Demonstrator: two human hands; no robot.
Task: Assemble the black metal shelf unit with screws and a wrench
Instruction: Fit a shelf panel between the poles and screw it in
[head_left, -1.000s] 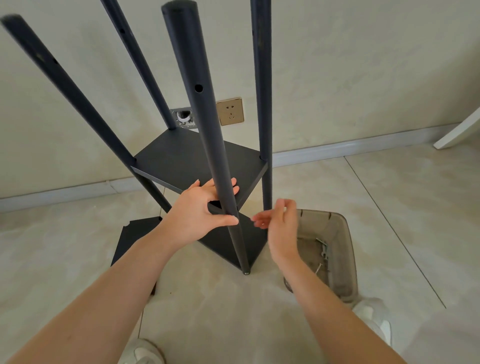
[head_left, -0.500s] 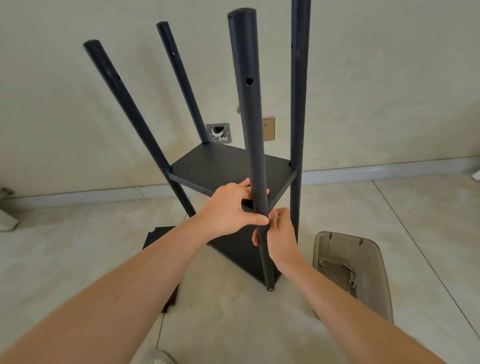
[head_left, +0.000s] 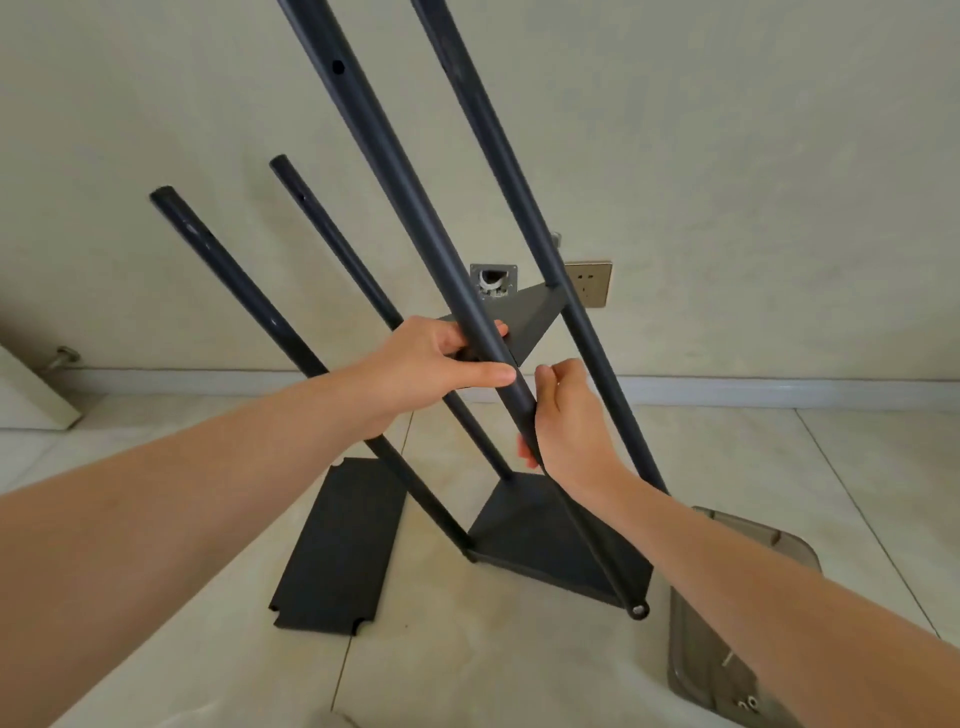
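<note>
We've got left hand fingers wrapped round the front pole, right hand fingers curled on it just below.

**Shelf frame tilted, both hands on the front post**

Black metal shelf unit leans toward the frame's upper left, four round posts slanting. Left hand grips the nearest black tubular post at centre frame, thumb across its front. Right hand holds the same post just below, fingers curled round it. Loose flat black shelf panel lies on the pale tiled floor, lower centre-left. Translucent grey plastic tray at lower right; small hardware inside, too small to identify. Brass-coloured wall socket behind the frame.
</note>
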